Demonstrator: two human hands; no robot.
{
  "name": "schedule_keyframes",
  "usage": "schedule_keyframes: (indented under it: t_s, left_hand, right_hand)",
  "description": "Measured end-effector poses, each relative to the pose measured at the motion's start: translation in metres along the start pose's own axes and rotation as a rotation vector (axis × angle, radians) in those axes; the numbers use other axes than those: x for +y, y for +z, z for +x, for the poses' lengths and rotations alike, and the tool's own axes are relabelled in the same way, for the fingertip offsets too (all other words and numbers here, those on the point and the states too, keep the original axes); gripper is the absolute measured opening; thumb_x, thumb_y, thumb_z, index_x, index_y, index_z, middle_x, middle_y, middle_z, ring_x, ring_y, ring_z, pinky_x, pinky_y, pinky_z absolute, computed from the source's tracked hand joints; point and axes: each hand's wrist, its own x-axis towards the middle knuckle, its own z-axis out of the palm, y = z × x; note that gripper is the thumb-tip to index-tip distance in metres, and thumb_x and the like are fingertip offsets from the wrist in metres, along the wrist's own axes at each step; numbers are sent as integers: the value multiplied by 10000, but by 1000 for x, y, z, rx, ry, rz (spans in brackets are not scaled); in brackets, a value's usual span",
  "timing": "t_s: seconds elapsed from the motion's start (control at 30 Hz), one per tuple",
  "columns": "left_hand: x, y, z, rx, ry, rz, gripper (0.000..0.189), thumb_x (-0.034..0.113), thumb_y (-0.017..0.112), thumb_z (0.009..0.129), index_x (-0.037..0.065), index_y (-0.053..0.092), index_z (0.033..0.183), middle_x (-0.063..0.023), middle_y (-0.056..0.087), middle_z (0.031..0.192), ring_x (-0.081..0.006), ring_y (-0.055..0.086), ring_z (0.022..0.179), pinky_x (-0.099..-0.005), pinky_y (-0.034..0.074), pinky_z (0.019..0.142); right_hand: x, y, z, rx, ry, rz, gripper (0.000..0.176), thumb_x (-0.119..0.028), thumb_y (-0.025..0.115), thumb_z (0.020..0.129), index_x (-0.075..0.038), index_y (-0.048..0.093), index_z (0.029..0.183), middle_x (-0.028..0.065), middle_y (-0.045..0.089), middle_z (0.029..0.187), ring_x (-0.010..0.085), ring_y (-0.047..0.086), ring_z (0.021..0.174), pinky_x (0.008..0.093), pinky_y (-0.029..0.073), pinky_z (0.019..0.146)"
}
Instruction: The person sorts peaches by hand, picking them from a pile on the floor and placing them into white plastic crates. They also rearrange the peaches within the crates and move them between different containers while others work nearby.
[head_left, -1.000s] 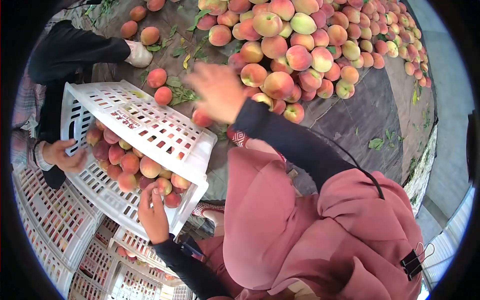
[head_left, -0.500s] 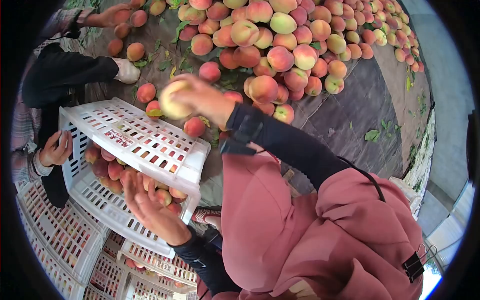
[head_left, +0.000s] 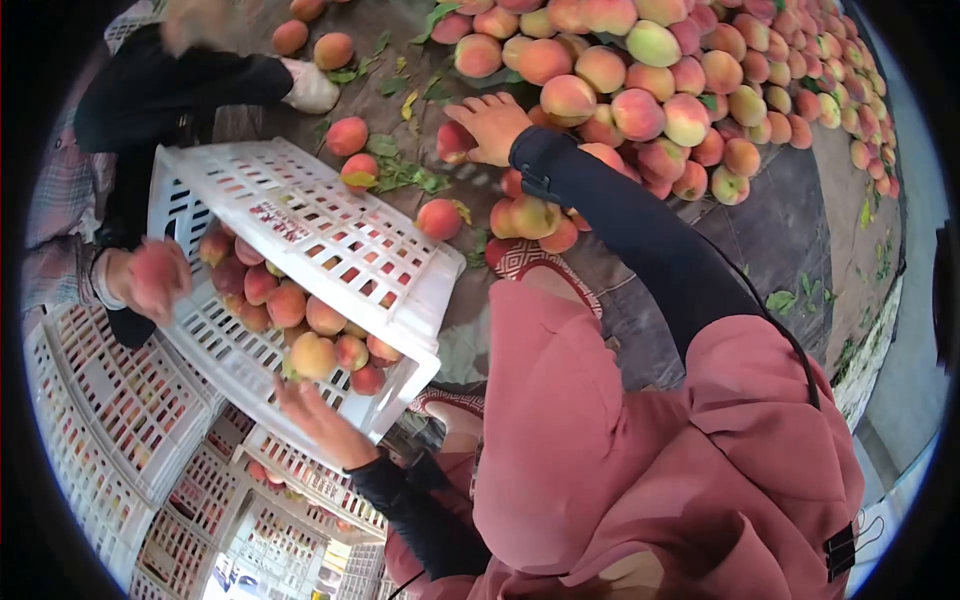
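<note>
Stacked crates (head_left: pixel 120 420) of slotted plastic stand past the lower side of the white crate (head_left: pixel 415 315); fruit shows through their slots. At the left end of the white crate, a co-worker's hand (head_left: pixel 118 278) holds a blurred red peach (head_left: pixel 153 270) just beside the rim.

The white crate's long axis runs from that hand to the end nearest the wearer's shin. Its printed long wall (head_left: pixel 280 220) faces the peach pile (head_left: pixel 637 114); whether the crate stands level or tilted cannot be told. Crated peaches (head_left: pixel 286 303), red and yellow, gather along the printed wall. The left hand (head_left: pixel 328 425) is at the opposite long wall, near a yellow peach (head_left: pixel 313 356), fingers extended and unclenched.

Beyond the printed wall, apart from the crate, the right hand (head_left: pixel 498 128) has its fingers over a reddish peach (head_left: pixel 455 145) on the ground; whether the grip is closed cannot be told. This fruit is near-round; its stem direction is hidden. The pile lies farther right of the crate.
</note>
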Motion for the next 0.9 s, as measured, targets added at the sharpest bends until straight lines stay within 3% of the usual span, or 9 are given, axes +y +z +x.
schedule_keyframes:
  t_s: [0.1, 0.27, 0.33, 0.4, 0.53, 0.67, 0.7, 0.8, 0.9]
  left_hand:
    - [5, 29, -14, -155, -25, -152, 474, 174, 474, 958, -45, 367, 1364, -171, 391, 1406, -258, 374, 1294, -372, 267, 1087]
    - [15, 45, -27, -18, 585, 377, 369, 117, 542, 885, -21, 527, 1227, -161, 564, 1208, -318, 529, 1074, -407, 376, 958]
    - [17, 47, -30, 61, 524, 339, 358, 122, 566, 857, -21, 560, 1185, -169, 604, 1131, -333, 552, 1006, -407, 376, 940]
    - [15, 48, -29, 13, 480, 279, 376, 156, 583, 840, 16, 560, 1188, -140, 609, 1146, -341, 546, 1091, -452, 360, 995]
    - [17, 47, -32, -5, 454, 84, 355, 159, 628, 822, 9, 576, 1139, -158, 606, 1145, -329, 563, 1074, -390, 411, 960]
    - [51, 24, -40, -165, 227, -510, 488, 159, 658, 826, -2, 484, 1252, -149, 542, 1239, -248, 548, 1111, -367, 429, 956]
    - [63, 18, -43, -144, 389, -580, 650, 196, 693, 803, 48, 378, 1352, -106, 489, 1260, -213, 524, 1116, -355, 433, 946]
    - [91, -14, -58, -56, 430, -666, 744, 200, 728, 760, 27, 345, 1373, -129, 418, 1343, -224, 446, 1215, -346, 408, 978]
    - [100, -71, -83, 68, 438, -698, 738, 227, 714, 786, 7, 336, 1380, -185, 406, 1357, -282, 395, 1284, -363, 323, 1066]
  right_hand:
    - [-25, 13, 25, -375, -154, -8, 637, -268, 718, 701, -199, 466, 1282, 109, 554, 1117, 305, 592, 985, 449, 419, 863]
    - [-40, 19, 37, -203, -78, 267, 507, -296, 697, 739, -164, 518, 1194, 112, 589, 1062, 287, 642, 865, 424, 516, 673]
    - [-51, 2, 32, -198, 442, 1447, 484, -381, 686, 798, -140, 510, 1179, 76, 605, 1044, 228, 642, 861, 376, 524, 660]
    - [-72, -44, 11, -190, 520, 1865, 453, -423, 632, 865, -138, 494, 1190, 62, 623, 1013, 205, 635, 837, 316, 521, 652]
    - [-96, -104, -21, -448, 384, 2180, 481, -495, 483, 931, -135, 472, 1249, 85, 603, 1124, 237, 594, 1004, 353, 508, 816]
    - [-155, -178, -62, -572, 250, 2220, 558, -512, 427, 945, -73, 443, 1291, 150, 511, 1265, 303, 510, 1154, 467, 400, 1015]
    - [-171, -192, -69, -684, 160, 2210, 548, -477, 404, 964, -56, 417, 1314, 158, 471, 1305, 323, 468, 1202, 482, 374, 1038]
    - [-216, -227, -90, -824, -32, 1879, 444, -292, 385, 1003, -50, 363, 1375, 108, 421, 1372, 231, 479, 1215, 421, 394, 1030]
    - [-265, -286, -116, -833, -328, 1337, 570, -323, 458, 971, -89, 250, 1447, 94, 418, 1354, 227, 515, 1166, 359, 458, 935]
